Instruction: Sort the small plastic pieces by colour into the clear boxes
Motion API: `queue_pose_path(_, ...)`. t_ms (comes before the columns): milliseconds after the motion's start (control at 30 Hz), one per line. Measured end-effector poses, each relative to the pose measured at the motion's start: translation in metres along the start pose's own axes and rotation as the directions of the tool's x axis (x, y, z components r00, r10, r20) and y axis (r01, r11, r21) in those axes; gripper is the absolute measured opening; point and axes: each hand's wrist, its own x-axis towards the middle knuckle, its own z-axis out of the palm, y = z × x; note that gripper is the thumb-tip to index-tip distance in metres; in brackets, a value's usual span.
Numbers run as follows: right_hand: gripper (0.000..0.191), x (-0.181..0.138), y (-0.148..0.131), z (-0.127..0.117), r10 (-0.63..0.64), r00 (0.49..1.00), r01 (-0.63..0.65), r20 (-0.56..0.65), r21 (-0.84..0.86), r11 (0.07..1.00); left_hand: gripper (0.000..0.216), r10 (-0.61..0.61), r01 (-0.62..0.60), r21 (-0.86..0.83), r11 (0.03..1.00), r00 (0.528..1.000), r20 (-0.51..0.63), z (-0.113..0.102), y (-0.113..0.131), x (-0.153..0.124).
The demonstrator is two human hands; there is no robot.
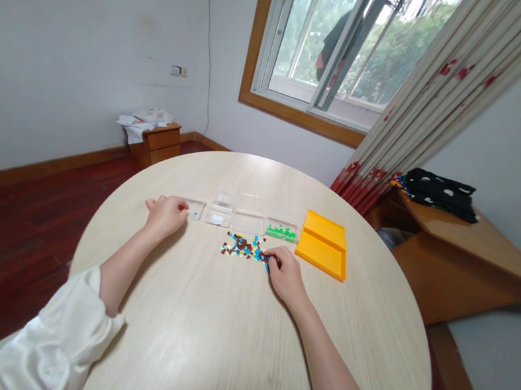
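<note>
Touching the right end of the pile of small mixed pieces on our round table, our right hand has its fingers bent close together; whether they pinch a piece, we cannot tell. Left of the pile, our left hand curls beside the leftmost clear box, its grip likewise unclear to us. Right of the pile lies our yellow case, and just beyond the pile sit green pieces.
</note>
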Motion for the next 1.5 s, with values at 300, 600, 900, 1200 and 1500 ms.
queue_pose_path(300,0.022,0.000,-0.001,0.000,-0.003,1.000,0.003,-0.001,0.010,1.000,0.022,0.353,-0.357,-0.197,0.913,0.934,-0.053,0.017,0.023,-0.013)
queue_pose_path(600,0.022,0.001,0.000,0.001,0.002,1.000,-0.002,0.002,0.005,1.000,0.028,0.598,-0.576,-0.178,0.798,0.794,0.113,0.042,0.047,-0.025)
queue_pose_path(900,0.022,0.001,-0.001,0.000,0.002,1.000,-0.002,0.007,-0.006,1.000,0.020,0.567,-0.550,-0.146,0.822,0.813,0.133,0.045,0.046,-0.021)
queue_pose_path(1200,0.021,0.000,-0.003,-0.001,-0.017,1.000,0.017,-0.016,0.001,1.000,0.014,0.568,-0.532,-0.235,0.814,0.814,0.126,0.040,0.048,-0.025)
queue_pose_path(1500,0.025,0.000,-0.001,-0.002,0.002,0.999,-0.004,-0.054,-0.029,1.000,0.015,0.591,-0.516,-0.352,0.781,0.793,0.149,0.038,0.050,-0.027)
